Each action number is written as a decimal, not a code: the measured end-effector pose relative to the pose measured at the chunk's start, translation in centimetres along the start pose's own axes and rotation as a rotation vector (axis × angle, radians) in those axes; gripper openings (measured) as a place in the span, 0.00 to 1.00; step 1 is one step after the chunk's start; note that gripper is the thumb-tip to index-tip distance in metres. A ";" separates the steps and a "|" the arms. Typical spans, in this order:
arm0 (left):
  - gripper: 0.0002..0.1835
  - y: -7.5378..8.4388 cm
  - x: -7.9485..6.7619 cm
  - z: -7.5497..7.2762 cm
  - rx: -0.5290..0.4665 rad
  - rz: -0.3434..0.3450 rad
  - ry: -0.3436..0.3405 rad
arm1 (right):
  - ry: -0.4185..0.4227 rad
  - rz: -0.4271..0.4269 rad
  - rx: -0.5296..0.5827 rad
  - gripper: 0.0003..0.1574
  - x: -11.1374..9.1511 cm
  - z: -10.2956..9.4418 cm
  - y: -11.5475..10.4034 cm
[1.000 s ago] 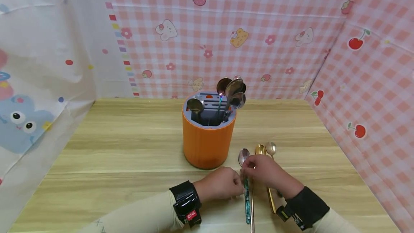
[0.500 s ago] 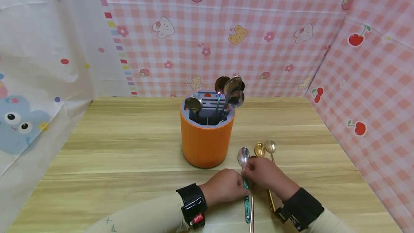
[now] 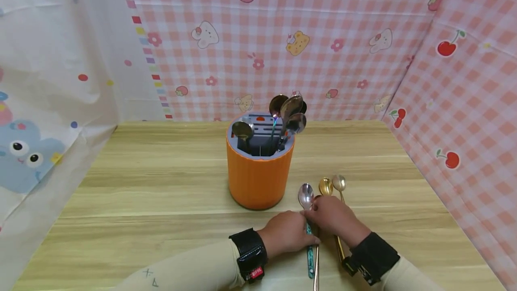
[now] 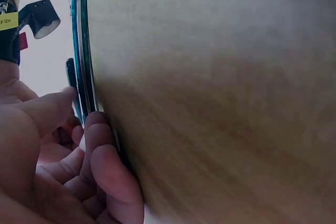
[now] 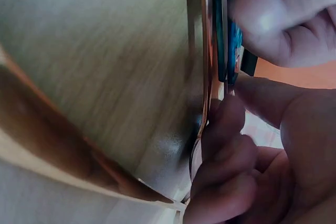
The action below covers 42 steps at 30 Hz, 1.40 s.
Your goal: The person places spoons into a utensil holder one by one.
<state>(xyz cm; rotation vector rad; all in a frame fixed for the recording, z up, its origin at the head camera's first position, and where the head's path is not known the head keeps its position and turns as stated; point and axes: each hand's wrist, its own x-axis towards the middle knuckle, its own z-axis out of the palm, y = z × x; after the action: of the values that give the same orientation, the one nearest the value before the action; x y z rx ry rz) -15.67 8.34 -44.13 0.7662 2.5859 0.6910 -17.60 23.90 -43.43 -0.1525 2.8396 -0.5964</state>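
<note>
A spoon (image 3: pixel 306 192) with a silver bowl and a green patterned handle lies with its bowl pointing away from me. My left hand (image 3: pixel 286 232) pinches the green handle (image 4: pixel 76 40) between thumb and fingers. Just above it, my right hand (image 3: pixel 333 217) pinches the same spoon near its neck, where the green handle (image 5: pixel 220 30) ends. Close along its right side runs a copper-coloured spoon handle (image 3: pixel 316 273), its upper part hidden by my right hand. Beyond that hand lie a gold spoon (image 3: pixel 326 186) and a paler gold spoon (image 3: pixel 339 182), both partly covered by it.
An orange cutlery holder (image 3: pixel 258 183) with a grey slotted top stands behind my left hand. Several spoons rise from it, including a dark ladle-like one (image 3: pixel 242 129) at its left. Wood-grain tabletop (image 3: pixel 153 183) spreads around it, with printed cloth (image 3: pixel 258 35) behind and at the sides.
My left hand has moved to the right, its fingers now at the green handle and overlapping the copper one. My right hand has stayed near the spoon's neck with only small shifts.
</note>
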 end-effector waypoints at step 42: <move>0.10 -1.3 -1.0 -2.3 -0.540 -0.117 -0.048 | -0.104 -0.068 0.722 0.14 0.1 -1.2 0.2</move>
<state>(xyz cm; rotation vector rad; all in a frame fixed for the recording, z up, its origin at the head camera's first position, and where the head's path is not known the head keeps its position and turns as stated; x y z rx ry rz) -16.47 6.05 -42.76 0.4452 2.2148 1.2386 -17.96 24.53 -42.50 -0.1408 2.3471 -1.5175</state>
